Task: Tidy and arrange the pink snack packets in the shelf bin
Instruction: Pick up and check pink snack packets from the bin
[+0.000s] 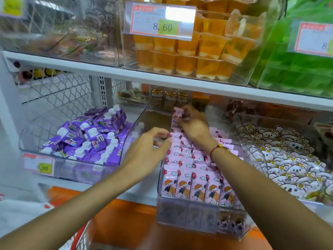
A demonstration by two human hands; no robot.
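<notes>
Pink snack packets (191,183) with a cartoon child and red balloon stand in tight rows inside a clear plastic shelf bin (187,221) on the middle shelf. At the back of the bin my right hand (194,125) grips an upright pink packet (177,114) between fingers and thumb. My left hand (149,150) reaches in from the left with curled fingers, its thumb and fingertips touching the tops of the packets along the bin's left side. The rear packets are partly hidden by both hands.
A clear bin of purple drink cartons (90,138) sits to the left, a bin of white koala-print packets (288,159) to the right. Orange jelly cups (198,51) fill the shelf above. An orange shelf edge (126,222) and a red basket rim (79,237) lie below.
</notes>
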